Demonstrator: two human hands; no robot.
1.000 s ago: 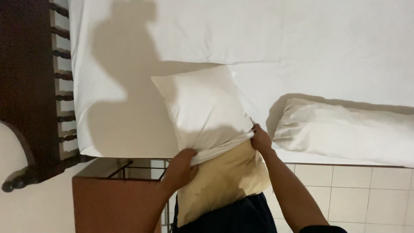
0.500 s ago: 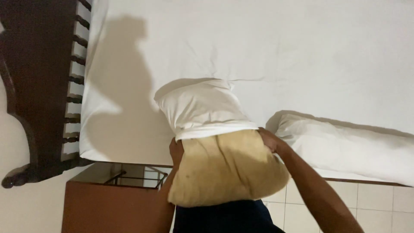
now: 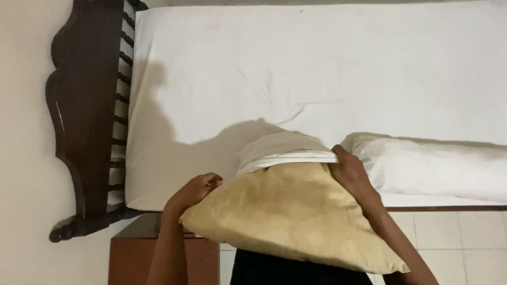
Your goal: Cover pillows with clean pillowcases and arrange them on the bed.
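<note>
A tan pillow [image 3: 290, 216] is held up over the bed's near edge, most of it bare. A white pillowcase [image 3: 285, 150] covers only its far end, bunched in folds. My left hand [image 3: 193, 192] grips the pillow's left corner next to the pillowcase edge. My right hand [image 3: 351, 174] grips the right side where the pillowcase hem meets the tan fabric. Both forearms reach up from the bottom of the view.
The bed [image 3: 317, 74] has a white sheet and a dark wooden headboard [image 3: 87, 121] at the left. A long white bolster [image 3: 433, 166] lies along the near edge at right. A reddish-brown bedside cabinet [image 3: 158, 253] stands below left; pale floor tiles [image 3: 465, 243] at right.
The pillowcase has slid further off toward the far end, baring more of the tan pillow. The pillow has been lifted and tilted toward me, and the view has shifted.
</note>
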